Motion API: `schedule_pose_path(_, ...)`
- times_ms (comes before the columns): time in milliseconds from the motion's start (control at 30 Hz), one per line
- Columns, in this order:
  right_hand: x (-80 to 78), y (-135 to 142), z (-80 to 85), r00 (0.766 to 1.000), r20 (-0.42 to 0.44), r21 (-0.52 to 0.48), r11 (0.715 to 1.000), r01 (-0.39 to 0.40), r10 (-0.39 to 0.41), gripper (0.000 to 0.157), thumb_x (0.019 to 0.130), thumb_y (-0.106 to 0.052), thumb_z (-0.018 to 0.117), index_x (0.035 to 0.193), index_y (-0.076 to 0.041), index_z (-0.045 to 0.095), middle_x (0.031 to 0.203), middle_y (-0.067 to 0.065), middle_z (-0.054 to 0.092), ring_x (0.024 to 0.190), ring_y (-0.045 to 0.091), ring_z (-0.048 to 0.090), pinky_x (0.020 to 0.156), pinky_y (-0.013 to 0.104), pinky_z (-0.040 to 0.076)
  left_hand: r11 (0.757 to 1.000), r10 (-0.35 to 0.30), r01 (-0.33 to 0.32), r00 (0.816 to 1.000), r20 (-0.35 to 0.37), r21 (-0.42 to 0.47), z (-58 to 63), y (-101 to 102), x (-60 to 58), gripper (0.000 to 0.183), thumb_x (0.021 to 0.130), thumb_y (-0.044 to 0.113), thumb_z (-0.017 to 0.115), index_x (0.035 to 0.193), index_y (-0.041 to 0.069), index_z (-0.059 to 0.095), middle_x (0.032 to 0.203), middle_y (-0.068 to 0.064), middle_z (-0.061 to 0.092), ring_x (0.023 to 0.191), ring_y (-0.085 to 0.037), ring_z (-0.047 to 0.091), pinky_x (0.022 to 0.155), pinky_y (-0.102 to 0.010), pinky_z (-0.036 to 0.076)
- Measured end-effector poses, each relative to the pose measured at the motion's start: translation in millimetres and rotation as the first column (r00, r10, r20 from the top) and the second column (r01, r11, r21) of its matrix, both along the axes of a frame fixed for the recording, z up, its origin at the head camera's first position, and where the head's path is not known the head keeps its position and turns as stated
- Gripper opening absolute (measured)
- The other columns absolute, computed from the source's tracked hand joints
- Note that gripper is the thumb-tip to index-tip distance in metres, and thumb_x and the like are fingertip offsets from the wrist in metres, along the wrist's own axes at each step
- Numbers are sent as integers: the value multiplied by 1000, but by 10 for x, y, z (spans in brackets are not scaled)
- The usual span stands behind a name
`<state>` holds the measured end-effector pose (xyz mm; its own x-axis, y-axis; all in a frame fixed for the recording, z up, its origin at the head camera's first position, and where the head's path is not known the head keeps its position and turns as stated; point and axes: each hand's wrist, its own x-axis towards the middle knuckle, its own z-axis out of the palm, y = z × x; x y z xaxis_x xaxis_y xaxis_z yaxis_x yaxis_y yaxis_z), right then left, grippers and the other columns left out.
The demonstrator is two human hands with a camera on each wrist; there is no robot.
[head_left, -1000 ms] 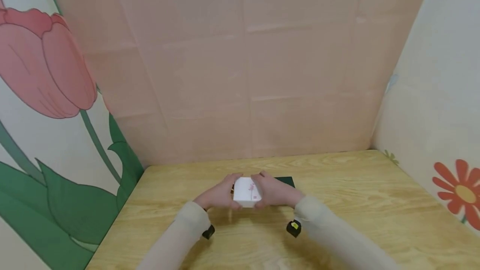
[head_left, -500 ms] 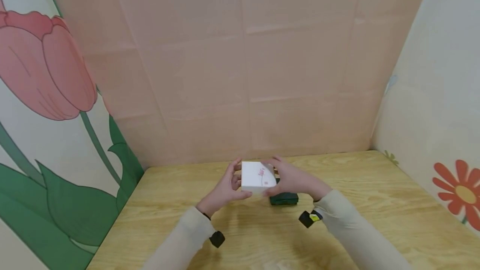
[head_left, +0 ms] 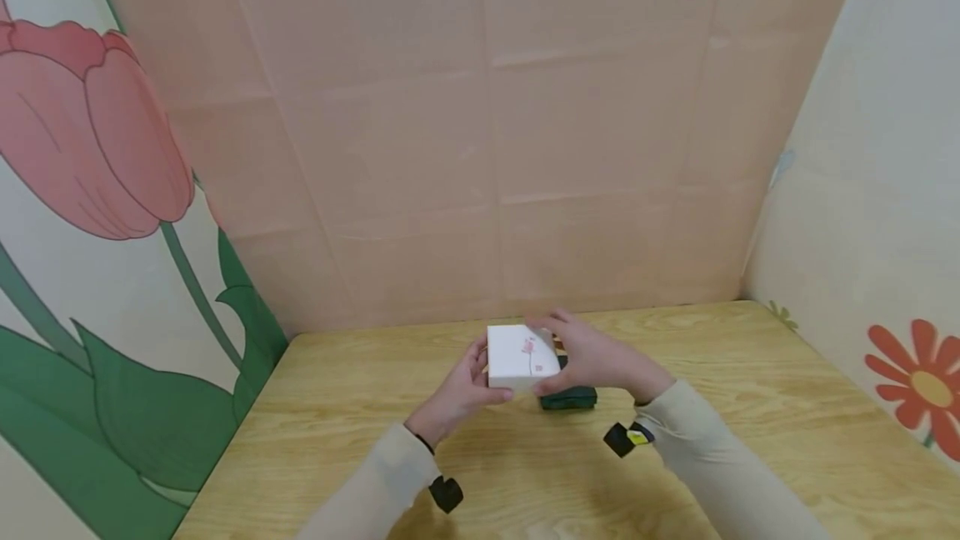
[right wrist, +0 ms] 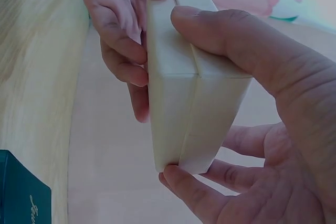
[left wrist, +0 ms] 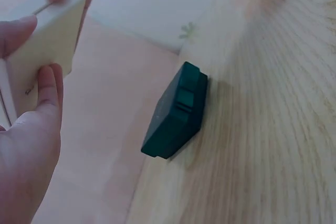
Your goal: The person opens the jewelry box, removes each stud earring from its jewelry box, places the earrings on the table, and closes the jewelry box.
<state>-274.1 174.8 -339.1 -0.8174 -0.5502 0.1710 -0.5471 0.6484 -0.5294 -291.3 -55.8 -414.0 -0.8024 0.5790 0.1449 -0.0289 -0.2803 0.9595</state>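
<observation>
A white box (head_left: 516, 352) with a small pink flower print on its top is held up over the table between both hands. My left hand (head_left: 459, 390) grips its left side, thumb at the near edge and fingers reaching beneath. My right hand (head_left: 600, 363) grips the right side, thumb on the near edge and fingertips at the far edge. In the right wrist view, a seam runs round the white box (right wrist: 176, 98) between lid and base, and the right thumb (right wrist: 210, 30) lies across it. Behind the right hand, a dark green box (head_left: 572, 398) sits on the table, partly hidden.
The wooden table (head_left: 360, 457) meets a pink backdrop (head_left: 480, 148) at its far edge. A tulip-printed panel (head_left: 112, 273) stands on the left, a flower-printed one (head_left: 862, 215) on the right. Gold lettering marks the green box (right wrist: 26, 198) in the right wrist view.
Both hands have raised the white box and moved it slightly right, tilting its top toward the camera. More of the green box now shows; it stays on the table.
</observation>
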Motion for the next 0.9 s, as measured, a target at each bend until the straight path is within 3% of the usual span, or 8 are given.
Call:
schedule_pose_path(233,2,6,-50,1000,-29,26,1000,12,-11,90,70,-40,85,142,-7,43,136,15,44,114,31,50,89,50,47,1000,3,-3,1000,11,27,-72,19,-12,89,79,-22,62,149,9,17,145,-10,37,122,-18,50,92,-29,49)
schedule_pose_path(433,-18,12,-60,998,-54,-5,999,-31,31,86,69,-40,86,142,-15,46,144,16,41,123,36,46,91,56,44,999,-7,7,1000,14,47,-106,25,-27,85,79,-21,63,147,7,18,146,-10,38,120,-19,51,90,-29,50)
schedule_pose_path(900,-69,-27,-102,995,-65,-13,997,-81,80,79,73,-45,82,139,-17,50,142,8,46,121,29,46,88,44,43,997,-44,43,999,23,64,-58,24,8,88,80,-20,61,149,10,16,149,-9,34,123,-18,49,92,-28,49)
